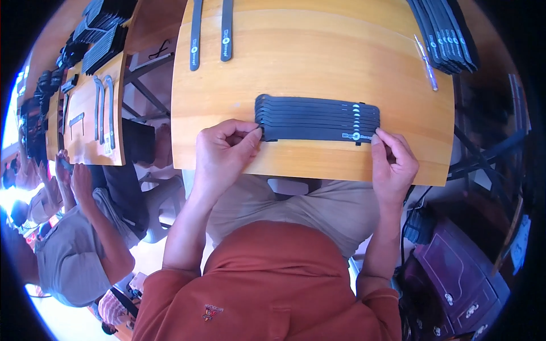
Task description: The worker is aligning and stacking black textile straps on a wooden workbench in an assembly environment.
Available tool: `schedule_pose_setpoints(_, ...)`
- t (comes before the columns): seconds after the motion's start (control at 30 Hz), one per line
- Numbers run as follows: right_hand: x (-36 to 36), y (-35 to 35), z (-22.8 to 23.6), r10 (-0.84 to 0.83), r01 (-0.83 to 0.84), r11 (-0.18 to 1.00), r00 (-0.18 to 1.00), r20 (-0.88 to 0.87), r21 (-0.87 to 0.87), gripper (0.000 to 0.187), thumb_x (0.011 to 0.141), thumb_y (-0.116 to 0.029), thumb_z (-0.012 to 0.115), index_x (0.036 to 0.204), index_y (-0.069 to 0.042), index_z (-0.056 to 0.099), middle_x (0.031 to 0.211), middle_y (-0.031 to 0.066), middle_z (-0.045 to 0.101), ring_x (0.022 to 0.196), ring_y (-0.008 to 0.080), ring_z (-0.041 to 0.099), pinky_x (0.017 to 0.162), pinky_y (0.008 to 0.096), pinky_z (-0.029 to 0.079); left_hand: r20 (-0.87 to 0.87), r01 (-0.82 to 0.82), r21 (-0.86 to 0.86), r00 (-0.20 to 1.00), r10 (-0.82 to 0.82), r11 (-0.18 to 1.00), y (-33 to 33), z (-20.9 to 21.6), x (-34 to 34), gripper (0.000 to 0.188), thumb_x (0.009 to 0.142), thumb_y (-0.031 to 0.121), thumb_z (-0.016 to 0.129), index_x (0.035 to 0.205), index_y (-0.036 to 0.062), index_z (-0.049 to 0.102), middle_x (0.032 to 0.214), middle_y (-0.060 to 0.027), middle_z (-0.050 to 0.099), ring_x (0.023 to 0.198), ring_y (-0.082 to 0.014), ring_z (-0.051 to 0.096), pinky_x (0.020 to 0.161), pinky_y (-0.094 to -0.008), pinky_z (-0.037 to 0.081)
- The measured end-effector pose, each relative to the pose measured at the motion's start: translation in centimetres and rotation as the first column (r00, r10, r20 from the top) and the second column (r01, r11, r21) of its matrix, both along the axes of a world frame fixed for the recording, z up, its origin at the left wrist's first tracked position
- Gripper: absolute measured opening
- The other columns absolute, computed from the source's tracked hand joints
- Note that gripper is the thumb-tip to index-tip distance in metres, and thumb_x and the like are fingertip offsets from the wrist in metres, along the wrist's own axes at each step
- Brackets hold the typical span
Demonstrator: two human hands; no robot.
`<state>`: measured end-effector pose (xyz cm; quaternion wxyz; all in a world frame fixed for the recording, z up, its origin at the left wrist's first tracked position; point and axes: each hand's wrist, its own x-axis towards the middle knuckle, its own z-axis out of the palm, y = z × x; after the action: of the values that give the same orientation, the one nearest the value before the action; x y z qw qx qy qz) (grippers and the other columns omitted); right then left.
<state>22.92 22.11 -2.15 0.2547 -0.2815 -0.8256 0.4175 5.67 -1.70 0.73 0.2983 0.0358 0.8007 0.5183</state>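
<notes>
A fanned, overlapping stack of black straps [313,118] with rounded ends and white print lies across the near part of the wooden table. My left hand [223,152] is closed at the stack's left end, thumb and forefinger pinching the nearest strap's tip. At the opposite end, my right hand [394,162] pinches the near right corner between thumb and fingers. Small dark tabs stick out beyond the stack's near edge by both ends. Whatever lies beneath the straps is hidden.
Two loose straps [226,34] lie at the table's far left. A pile of straps [446,37] hangs over the far right corner, beside a slim tool with a purplish handle [430,74]. Leftward, another person [79,244] sits by a second table [85,119]. Purple drawers [455,273] stand lower right.
</notes>
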Motion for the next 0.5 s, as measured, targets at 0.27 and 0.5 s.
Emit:
schedule_pose_setpoints(0.27,-0.13,-0.01,0.1,0.0,0.0,1.0,1.0,0.012,-0.009,0.014,0.092,0.003,0.073,0.106,0.006,0.075,0.088,0.0103,0.07,0.071,0.0112,0.064,0.063,0.0244,0.051,0.0,0.012,0.005,1.0,-0.012,1.0,-0.04,-0.14,-0.1,0.013,0.098,0.007,0.073,0.102,-0.0058,0.075,0.075,-0.0037,0.071,0.065,-0.0052,0.063,0.06,-0.0208,0.052)
schedule_pose_setpoints(0.5,-0.25,-0.09,-0.06,0.008,-0.008,1.0,1.0,-0.012,0.013,0.013,0.092,0.004,0.073,0.105,0.005,0.075,0.083,0.0085,0.068,0.068,0.0104,0.062,0.061,0.0242,0.049,-0.017,0.026,0.012,1.0,-0.026,1.0,-0.2,-0.49,-0.1,0.013,0.097,0.008,0.075,0.101,-0.0041,0.075,0.078,-0.0038,0.072,0.065,-0.0048,0.065,0.06,-0.0197,0.054)
